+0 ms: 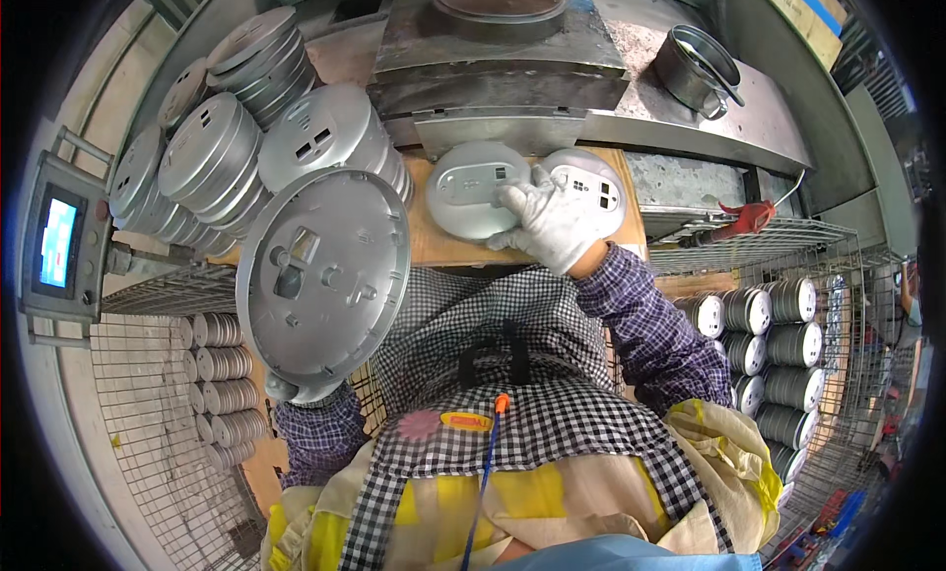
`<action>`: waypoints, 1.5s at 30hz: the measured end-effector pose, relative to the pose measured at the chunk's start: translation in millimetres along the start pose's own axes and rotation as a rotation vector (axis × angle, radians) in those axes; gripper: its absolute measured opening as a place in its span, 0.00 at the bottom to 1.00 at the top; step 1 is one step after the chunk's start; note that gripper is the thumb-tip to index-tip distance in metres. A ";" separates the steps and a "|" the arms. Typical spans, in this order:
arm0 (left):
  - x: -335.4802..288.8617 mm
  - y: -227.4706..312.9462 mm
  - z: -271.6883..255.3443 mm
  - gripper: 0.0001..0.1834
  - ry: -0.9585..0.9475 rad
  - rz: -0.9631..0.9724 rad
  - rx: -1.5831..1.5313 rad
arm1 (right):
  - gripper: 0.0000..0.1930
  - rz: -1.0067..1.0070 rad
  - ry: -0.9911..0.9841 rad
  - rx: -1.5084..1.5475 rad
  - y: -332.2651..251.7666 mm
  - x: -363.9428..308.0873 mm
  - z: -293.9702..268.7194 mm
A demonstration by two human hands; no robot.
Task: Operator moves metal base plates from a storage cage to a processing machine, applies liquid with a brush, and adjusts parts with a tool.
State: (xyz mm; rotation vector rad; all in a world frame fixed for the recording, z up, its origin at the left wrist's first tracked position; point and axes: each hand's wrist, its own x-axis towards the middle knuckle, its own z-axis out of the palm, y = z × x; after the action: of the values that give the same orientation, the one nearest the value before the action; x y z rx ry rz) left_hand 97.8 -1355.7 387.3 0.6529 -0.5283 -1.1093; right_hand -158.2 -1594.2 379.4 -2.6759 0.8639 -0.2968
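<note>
My gloved left hand grips the lower rim of a large round grey metal cover, tilted up with its ribbed, hollow inside showing; most of its fingers are hidden behind the rim. My right hand, in a white glove, reaches over the wooden board. Its thumb and forefinger close on the right edge of a round grey cover lying there. Another such cover, with small square cutouts, lies beside it, partly under my right hand.
Stacked round covers crowd the far left. A metal machine block stands ahead; a metal pot sits at the far right. Red-handled pliers lie on a wire rack. Wire cages hold stacked discs on both sides. A control screen is left.
</note>
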 end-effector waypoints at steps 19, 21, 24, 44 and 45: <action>-5.6 -17.3 -5.4 0.55 -0.121 -0.069 -0.054 | 0.38 0.506 0.680 -0.190 188.9 -50.1 -164.9; -1.9 -18.9 -1.6 0.55 -0.107 -0.073 -0.028 | 0.17 0.584 0.691 -0.132 186.1 -36.7 -166.2; 5.4 -17.4 8.8 0.55 -0.091 -0.073 0.016 | 0.13 0.401 1.121 0.191 148.3 -26.9 -170.1; 57.1 50.2 106.4 0.48 -0.279 0.149 0.714 | 0.14 0.209 1.301 0.792 82.5 -19.0 -145.7; 74.0 51.9 115.6 0.46 -0.356 0.240 0.867 | 0.14 0.268 1.322 0.788 82.4 -31.3 -142.6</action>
State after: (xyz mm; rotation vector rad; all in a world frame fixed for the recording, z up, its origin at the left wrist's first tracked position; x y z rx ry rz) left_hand 78.8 -1433.8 510.1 1.1044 -1.3944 -0.7359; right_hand -268.0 -1671.7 479.6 -1.3710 1.0303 -1.9315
